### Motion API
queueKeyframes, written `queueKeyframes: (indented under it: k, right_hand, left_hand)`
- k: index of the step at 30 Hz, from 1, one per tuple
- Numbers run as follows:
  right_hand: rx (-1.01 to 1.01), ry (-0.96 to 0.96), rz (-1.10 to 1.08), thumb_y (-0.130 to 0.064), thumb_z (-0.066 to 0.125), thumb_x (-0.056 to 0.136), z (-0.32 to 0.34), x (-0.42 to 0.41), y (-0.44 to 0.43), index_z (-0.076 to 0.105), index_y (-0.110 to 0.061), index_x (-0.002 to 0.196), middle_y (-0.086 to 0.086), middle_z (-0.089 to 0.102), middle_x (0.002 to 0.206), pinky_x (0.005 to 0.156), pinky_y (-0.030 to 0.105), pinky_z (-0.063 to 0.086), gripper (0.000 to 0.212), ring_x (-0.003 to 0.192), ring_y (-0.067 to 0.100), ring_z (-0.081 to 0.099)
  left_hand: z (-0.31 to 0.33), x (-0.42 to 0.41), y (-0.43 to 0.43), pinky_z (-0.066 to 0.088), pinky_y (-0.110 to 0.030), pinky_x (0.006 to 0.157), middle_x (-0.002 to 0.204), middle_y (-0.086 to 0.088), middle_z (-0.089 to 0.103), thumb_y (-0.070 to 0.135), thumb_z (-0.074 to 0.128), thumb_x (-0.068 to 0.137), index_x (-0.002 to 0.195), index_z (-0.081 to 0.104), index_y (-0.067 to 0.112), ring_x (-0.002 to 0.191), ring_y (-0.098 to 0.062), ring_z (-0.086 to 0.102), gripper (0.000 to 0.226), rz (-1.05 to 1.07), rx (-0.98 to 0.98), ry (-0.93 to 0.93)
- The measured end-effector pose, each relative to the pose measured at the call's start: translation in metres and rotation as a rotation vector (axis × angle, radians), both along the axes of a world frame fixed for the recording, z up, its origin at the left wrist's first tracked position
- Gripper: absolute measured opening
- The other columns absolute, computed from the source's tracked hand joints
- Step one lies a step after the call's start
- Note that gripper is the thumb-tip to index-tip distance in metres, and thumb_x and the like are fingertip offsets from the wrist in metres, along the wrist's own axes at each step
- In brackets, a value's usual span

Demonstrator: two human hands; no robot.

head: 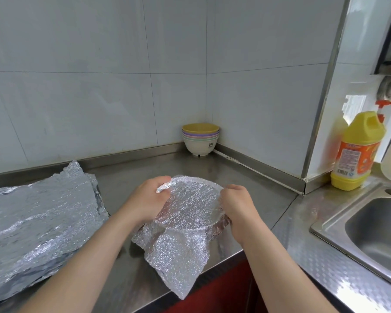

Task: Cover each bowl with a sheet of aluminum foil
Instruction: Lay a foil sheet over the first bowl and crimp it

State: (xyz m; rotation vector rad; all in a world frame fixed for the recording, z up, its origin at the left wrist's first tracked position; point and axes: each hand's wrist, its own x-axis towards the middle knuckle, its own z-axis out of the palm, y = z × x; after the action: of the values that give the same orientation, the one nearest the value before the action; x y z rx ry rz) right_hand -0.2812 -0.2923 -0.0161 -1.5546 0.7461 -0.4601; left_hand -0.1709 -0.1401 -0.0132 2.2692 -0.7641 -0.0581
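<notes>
silver foil comes first on my far left: a loose pile of crinkled spare sheets lying on the counter, well apart from the work. next over, my left hand has its fingers curled over the far-left rim, pinching the foil sheet there. that sheet is drawn across a bowl standing near the counter's front edge. the bowl itself is hidden, and only its round rim prints through. my right hand is curled down over the right side of the rim, clamped on the same sheet.

the risks, as i judge them: a big flap hangs loose on the near side, its tip past the counter edge, so the cover is unsealed there and a forearm could snag it and drag it off. the foil looks thin, and pulling hard across the rim could tear it. the bowl seems light and sits close to the edge, so a press on one side could tip or skid it on the smooth steel.

the counter is stainless steel with a low upstand, and pale wall tiles rise behind it. in the back corner a stack of pastel bowls sits uncovered. further right, a yellow detergent bottle stands beside a steel sink. a red cabinet front shows below the edge.
</notes>
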Motion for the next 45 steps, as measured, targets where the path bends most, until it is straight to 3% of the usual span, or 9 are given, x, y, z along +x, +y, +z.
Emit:
queueKeyframes:
  k: [4,8,11,17,20,25,32,40,45]
  right_hand:
    - [-0.109,0.009,-0.001,0.007,0.032,0.088,0.006,0.000,-0.005,0.060,0.008,0.106,0.022,0.058,0.095,0.072,0.030,0.039,0.033,0.079,0.027,0.051]
    - [-0.163,0.007,-0.013,0.006,0.032,0.088,0.001,0.005,0.004,0.050,0.007,0.132,0.027,0.053,0.132,0.090,0.038,0.048,0.047,0.108,0.031,0.057]
    - [-0.225,0.016,-0.030,0.009,0.031,0.084,-0.002,0.005,0.007,0.049,0.014,0.122,0.030,0.052,0.127,0.096,0.057,0.044,0.043,0.120,0.041,0.049]
    - [-0.219,-0.005,0.047,-0.004,0.040,0.094,0.007,0.003,-0.005,0.039,-0.010,0.146,0.002,0.046,0.145,0.101,0.029,0.038,0.052,0.125,0.019,0.048]
    - [-0.325,0.040,0.088,-0.006,0.045,0.093,0.016,0.018,-0.013,0.051,0.000,0.134,0.016,0.057,0.135,0.100,0.037,0.046,0.042,0.117,0.030,0.057]
    - [-0.452,0.158,0.243,0.003,0.037,0.090,0.017,0.033,-0.005,0.069,-0.002,0.112,0.007,0.061,0.078,0.043,0.016,0.037,0.040,0.051,0.010,0.044]
    - [-0.437,0.141,0.196,0.008,0.034,0.087,0.015,0.029,-0.002,0.067,-0.004,0.119,0.015,0.070,0.102,0.065,0.028,0.052,0.047,0.074,0.022,0.062]
    - [-0.287,0.095,0.222,0.005,0.037,0.088,0.009,0.018,-0.001,0.064,-0.007,0.121,0.014,0.068,0.116,0.087,0.034,0.051,0.044,0.095,0.023,0.064]
    - [-0.193,0.057,0.183,-0.001,0.044,0.094,0.014,0.011,-0.006,0.058,0.000,0.124,0.023,0.059,0.126,0.088,0.039,0.048,0.033,0.102,0.033,0.062]
  left_hand:
    - [0.006,0.008,-0.005,0.036,-0.023,0.089,0.106,0.004,0.062,0.020,0.047,0.098,0.113,0.063,0.028,0.105,-0.016,0.057,0.023,0.001,-0.011,-0.018]
    - [0.009,0.014,-0.009,0.032,-0.023,0.055,0.059,0.008,0.049,0.024,0.050,0.094,0.072,0.047,0.034,0.049,-0.013,0.037,0.024,0.082,0.040,-0.193]
    - [0.010,0.014,-0.009,0.033,-0.025,0.049,0.060,-0.001,0.057,0.020,0.058,0.091,0.067,0.060,0.031,0.047,-0.015,0.042,0.026,0.110,0.077,-0.258]
    - [0.016,0.017,-0.010,0.056,-0.032,0.072,0.074,0.011,0.073,0.020,0.060,0.091,0.081,0.075,0.023,0.074,-0.012,0.069,0.018,0.113,0.067,-0.214]
    - [0.019,0.022,-0.013,0.057,-0.033,0.067,0.075,0.007,0.073,0.028,0.059,0.090,0.082,0.076,0.023,0.069,-0.015,0.068,0.019,0.095,0.112,-0.233]
    - [0.024,0.029,-0.021,0.047,-0.023,0.058,0.057,0.007,0.068,0.035,0.066,0.086,0.077,0.078,0.027,0.047,-0.005,0.054,0.017,0.048,0.173,-0.243]
    - [0.023,0.033,-0.027,0.053,-0.029,0.071,0.076,0.001,0.074,0.023,0.070,0.085,0.080,0.077,0.014,0.075,-0.012,0.066,0.013,0.023,0.158,-0.265]
    - [0.021,0.031,-0.036,0.053,-0.033,0.069,0.069,0.003,0.066,0.026,0.063,0.087,0.066,0.067,0.023,0.064,-0.018,0.055,0.022,-0.047,0.177,-0.278]
    - [0.025,0.028,-0.041,0.049,-0.027,0.077,0.094,0.011,0.071,0.026,0.065,0.090,0.100,0.075,0.029,0.087,-0.010,0.062,0.014,-0.098,0.188,-0.289]
